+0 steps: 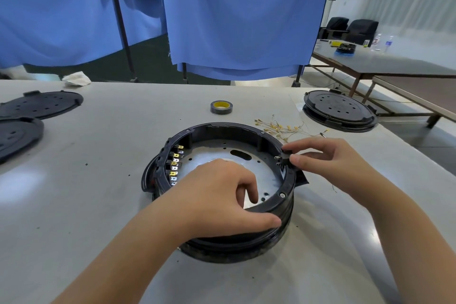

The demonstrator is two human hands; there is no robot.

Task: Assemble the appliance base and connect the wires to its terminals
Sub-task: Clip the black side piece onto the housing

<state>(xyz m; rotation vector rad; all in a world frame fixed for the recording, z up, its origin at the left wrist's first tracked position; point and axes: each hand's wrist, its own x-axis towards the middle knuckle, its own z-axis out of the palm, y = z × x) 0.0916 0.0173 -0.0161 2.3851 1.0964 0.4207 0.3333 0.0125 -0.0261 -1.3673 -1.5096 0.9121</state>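
A round black appliance base [222, 128] with a metal floor plate sits at the table's centre. A row of yellow and white terminals [175, 165] lines its inner left wall. My left hand [222, 195] grips the near rim, thumb outside and fingers curled inside. My right hand [328, 158] pinches a small black socket part [286, 157] with metal pins at the right rim. A loose bundle of thin wires with gold connectors [278, 127] lies just behind the base to the right.
A roll of black tape [221, 107] stands behind the base. Black round covers lie at far left [42, 103] and another base at right [339, 111]. A white rag [76, 79] sits at the table's far edge. Blue curtains hang beyond.
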